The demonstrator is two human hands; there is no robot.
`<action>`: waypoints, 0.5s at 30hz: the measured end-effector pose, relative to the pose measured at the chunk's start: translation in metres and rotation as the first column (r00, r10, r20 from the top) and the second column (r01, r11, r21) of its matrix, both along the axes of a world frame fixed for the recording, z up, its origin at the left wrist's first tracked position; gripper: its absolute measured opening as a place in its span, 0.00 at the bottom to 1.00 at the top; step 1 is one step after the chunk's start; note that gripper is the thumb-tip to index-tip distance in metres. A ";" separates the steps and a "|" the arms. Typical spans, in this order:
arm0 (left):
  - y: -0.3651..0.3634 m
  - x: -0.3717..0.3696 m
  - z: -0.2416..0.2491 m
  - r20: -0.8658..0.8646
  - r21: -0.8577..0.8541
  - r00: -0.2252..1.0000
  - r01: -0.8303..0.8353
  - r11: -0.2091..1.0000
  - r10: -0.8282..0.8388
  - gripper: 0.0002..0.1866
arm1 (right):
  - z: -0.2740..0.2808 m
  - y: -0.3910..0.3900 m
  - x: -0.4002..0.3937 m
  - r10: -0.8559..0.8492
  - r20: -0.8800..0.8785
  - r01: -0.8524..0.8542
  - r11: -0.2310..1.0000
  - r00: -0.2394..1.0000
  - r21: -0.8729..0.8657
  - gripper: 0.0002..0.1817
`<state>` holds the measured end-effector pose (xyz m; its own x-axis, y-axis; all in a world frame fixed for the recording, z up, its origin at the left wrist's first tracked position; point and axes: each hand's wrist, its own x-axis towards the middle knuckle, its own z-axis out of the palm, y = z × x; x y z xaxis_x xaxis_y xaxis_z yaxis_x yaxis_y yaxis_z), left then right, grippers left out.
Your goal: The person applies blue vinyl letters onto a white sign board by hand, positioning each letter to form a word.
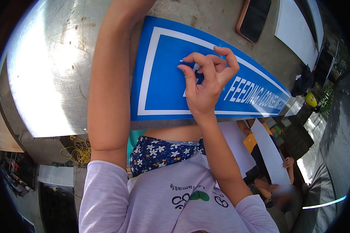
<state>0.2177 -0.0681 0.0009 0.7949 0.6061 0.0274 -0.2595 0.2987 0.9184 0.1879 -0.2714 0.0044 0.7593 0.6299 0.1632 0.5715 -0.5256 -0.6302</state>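
My right hand [210, 77] hovers over or rests lightly on a blue sign [165, 70] with a white border and white lettering that includes "FEEDING". Its thumb and index finger are brought close together in a pinch. A tiny pale bit shows at the fingertips, too small to tell whether it is a scrap or a fingernail. The hand covers part of the lettering behind it. My left forearm [109, 89] reaches up past the sign's left end, and the left hand lies beyond the top edge of the view.
A phone [254, 19] lies on the worktable beyond the sign. White panels [297, 33] lie at the upper right. Shiny sheet metal [54, 70] covers the left. Yellow cord [79, 149] lies below it. At lower right another person holds a white sheet [272, 155].
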 end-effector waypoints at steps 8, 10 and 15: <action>0.005 0.001 0.002 -0.040 -0.037 0.998 0.052 0.998 -0.053 0.24 | -0.004 0.008 -0.004 0.022 0.086 -0.020 1.000 0.996 -0.017 0.07; 0.004 0.001 0.003 -0.048 -0.032 0.998 0.050 0.998 -0.051 0.23 | -0.004 0.007 -0.003 0.034 0.089 -0.032 0.999 0.995 -0.021 0.07; 0.005 0.000 -0.006 0.048 0.017 0.997 0.062 0.998 -0.063 0.23 | -0.001 -0.002 0.002 0.086 -0.028 -0.086 0.996 0.996 -0.002 0.06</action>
<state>0.2181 -0.0634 -0.0047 0.8289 0.5543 0.0758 -0.2846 0.3011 0.9101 0.1899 -0.2730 0.0036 0.7066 0.6935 0.1405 0.5967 -0.4773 -0.6451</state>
